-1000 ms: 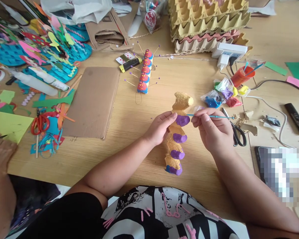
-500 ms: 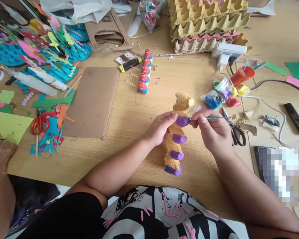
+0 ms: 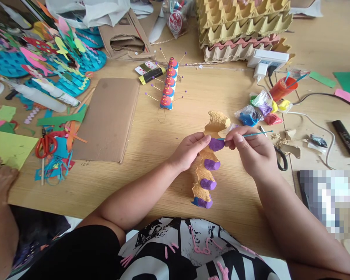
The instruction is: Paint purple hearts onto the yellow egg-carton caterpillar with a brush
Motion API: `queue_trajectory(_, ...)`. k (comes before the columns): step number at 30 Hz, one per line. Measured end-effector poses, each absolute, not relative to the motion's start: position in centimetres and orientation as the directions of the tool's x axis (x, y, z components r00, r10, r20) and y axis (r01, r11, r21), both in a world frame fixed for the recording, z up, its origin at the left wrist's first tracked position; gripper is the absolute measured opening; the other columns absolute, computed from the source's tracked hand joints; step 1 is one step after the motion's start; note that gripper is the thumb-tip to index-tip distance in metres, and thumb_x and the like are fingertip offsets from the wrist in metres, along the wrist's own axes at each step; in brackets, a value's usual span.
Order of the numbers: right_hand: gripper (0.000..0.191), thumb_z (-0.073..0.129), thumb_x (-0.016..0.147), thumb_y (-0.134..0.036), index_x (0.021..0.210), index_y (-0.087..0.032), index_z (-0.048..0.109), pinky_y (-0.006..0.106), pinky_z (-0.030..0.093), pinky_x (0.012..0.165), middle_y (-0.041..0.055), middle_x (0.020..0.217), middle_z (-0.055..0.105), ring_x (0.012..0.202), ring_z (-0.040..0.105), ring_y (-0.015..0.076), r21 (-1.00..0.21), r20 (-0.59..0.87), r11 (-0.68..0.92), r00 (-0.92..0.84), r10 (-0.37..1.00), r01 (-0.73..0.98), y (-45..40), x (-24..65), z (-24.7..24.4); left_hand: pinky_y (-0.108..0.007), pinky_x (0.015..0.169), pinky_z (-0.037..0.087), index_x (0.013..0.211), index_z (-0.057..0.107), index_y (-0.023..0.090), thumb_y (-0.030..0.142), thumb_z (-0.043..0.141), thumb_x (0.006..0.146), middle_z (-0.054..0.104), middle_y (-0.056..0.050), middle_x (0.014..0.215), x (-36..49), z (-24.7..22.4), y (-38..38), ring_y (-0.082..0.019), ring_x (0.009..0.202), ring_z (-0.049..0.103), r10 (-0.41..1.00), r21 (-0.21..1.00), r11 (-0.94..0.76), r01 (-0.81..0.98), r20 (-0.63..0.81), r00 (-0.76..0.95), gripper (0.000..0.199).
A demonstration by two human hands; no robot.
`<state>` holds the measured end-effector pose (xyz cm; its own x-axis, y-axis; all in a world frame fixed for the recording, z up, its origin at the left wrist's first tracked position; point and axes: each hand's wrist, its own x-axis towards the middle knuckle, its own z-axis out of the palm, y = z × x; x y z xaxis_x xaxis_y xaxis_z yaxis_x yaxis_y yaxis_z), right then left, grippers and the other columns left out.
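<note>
A strip of egg carton (image 3: 207, 173) with several bumps, tan with purple patches on its ends, is gripped by my left hand (image 3: 190, 151) from its left side. One spot of blue shows at the strip's near end. My right hand (image 3: 252, 149) pinches a thin blue stick tool (image 3: 258, 133), its tip lying against the purple patch just below the top bump. Farther back stands a finished-looking caterpillar (image 3: 169, 83) of red, blue and white carton bumps with drawn faces and pin-like sticks. Scissors (image 3: 281, 159) lie partly hidden behind my right hand.
Bags of coloured clay (image 3: 255, 111) and an orange cup (image 3: 282, 88) lie at right, near a power strip (image 3: 268, 58). Egg trays (image 3: 242, 31) are stacked at the back. A cardboard sheet (image 3: 107, 118) and red scissors (image 3: 46, 146) lie left, beside another person's hand (image 3: 1, 175).
The egg carton strip's upper part and both hands have shifted slightly right. The blue stick tool tilts a little more, its rear end higher. My right hand covers more of the scissors.
</note>
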<state>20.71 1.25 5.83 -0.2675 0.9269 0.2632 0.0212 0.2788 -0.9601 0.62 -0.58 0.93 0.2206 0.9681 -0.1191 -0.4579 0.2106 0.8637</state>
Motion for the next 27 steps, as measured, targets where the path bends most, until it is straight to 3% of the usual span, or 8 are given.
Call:
queue_trajectory(6,0.038,0.089,0.099,-0.066,0.1,-0.028,0.081,0.033,0.058,0.066,0.0002,0.08,0.073,0.073,0.067,0.0174,-0.976,0.189,0.162,-0.199,0.962,-0.148,1.2,20.4,5.0,-0.028,0.07,0.047,0.089,0.079,0.018,0.081,0.095,0.081,0.075,-0.001,0.083,0.6,1.0,-0.5,-0.012,0.072,0.062,0.969,0.856,0.208,-0.473,-0.115,0.217,0.065)
queue_trajectory(18,0.034,0.074,0.111,-0.065,0.098,-0.034,0.075,0.041,0.059,0.067,0.0025,0.084,0.07,0.075,0.069,0.0217,-0.92,0.363,0.387,-0.241,0.9,0.063,0.9,20.7,4.9,-0.03,0.076,0.053,0.093,0.081,0.019,0.081,0.094,0.083,0.081,-0.004,0.089,0.7,0.8,-0.5,-0.015,0.078,0.071,0.967,0.855,0.213,-0.473,-0.115,0.226,0.064)
queue_trajectory(23,0.023,0.07,0.117,-0.05,0.101,-0.034,0.073,0.04,0.053,0.069,0.0015,0.087,0.07,0.079,0.067,0.0213,-0.888,0.429,0.459,-0.301,0.852,0.033,0.8,20.7,5.3,-0.03,0.077,0.055,0.095,0.082,0.02,0.081,0.093,0.084,0.085,-0.005,0.093,0.7,0.8,-0.6,-0.016,0.08,0.075,0.965,0.855,0.219,-0.47,-0.12,0.232,0.063)
queue_trajectory(27,0.032,0.069,0.116,-0.058,0.095,-0.034,0.072,0.043,0.053,0.069,0.0021,0.082,0.067,0.076,0.065,0.0226,-0.88,0.418,0.464,-0.298,0.858,0.103,0.8,20.7,5.7,-0.029,0.08,0.059,0.095,0.083,0.02,0.08,0.095,0.082,0.084,-0.005,0.089,0.7,1.0,-0.7,-0.017,0.084,0.079,0.964,0.843,0.224,-0.489,-0.116,0.241,0.062)
